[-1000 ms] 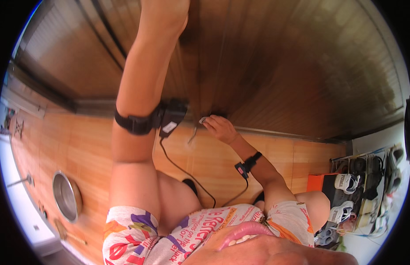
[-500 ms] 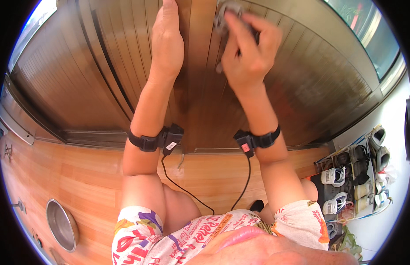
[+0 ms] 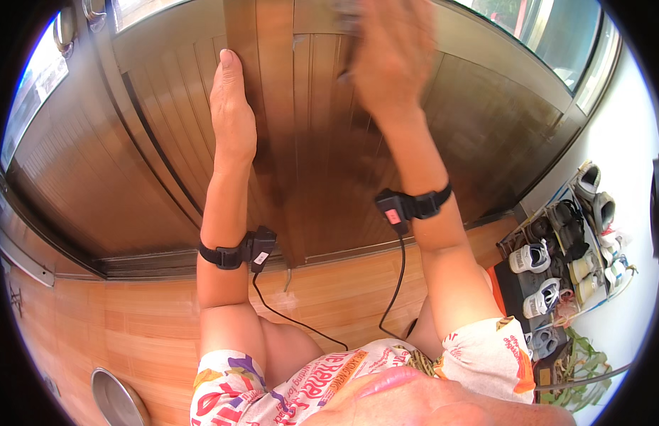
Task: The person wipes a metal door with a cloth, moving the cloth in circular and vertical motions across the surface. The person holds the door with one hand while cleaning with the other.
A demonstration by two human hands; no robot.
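My right hand [image 3: 395,67] is up at the brown door [image 3: 500,67], a grey thing [image 3: 346,18] beside it.

The grey thing shows blurred at that hand's left side, near the top edge of the right ribbed panel [image 3: 478,135]; I can't tell whether my fingers are pinched around it or spread, since blur and the top of my view hide the tips. My left hand [image 3: 233,117] has its thumb pointing up, just beside the vertical post [image 3: 275,99]; its other fingers are hidden, so I can't say whether they press or grip. To do this well, I'd judge even pressure best, following the vertical grooves right into the panel's corners, my left arm steadying me and my right wrist loose.
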